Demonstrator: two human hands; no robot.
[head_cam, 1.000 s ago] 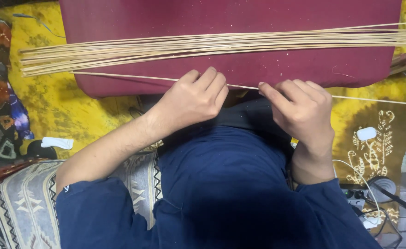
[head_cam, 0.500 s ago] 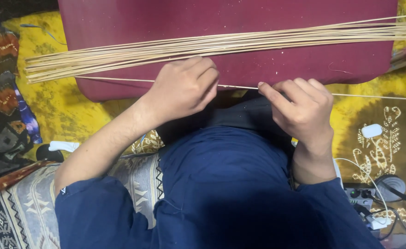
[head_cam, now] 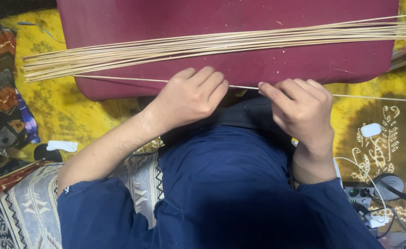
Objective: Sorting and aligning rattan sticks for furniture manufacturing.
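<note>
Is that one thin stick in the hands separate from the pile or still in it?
Separate. The single stick lies apart from the bundle of sticks, passing under the left hand and right hand.

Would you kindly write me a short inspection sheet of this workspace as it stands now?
Surface: maroon cushion lying on yellow patterned cloth.
Job's things: one thin stick across the cushion's near edge; bundle of thin sticks beyond it.
Clutter: small white object on the cloth; white item at left.
Grips: left hand and right hand both closed on the single stick.
Cables: white cable and black cable near a small device.
Surroundings: striped rug, zigzag fabric.
</note>
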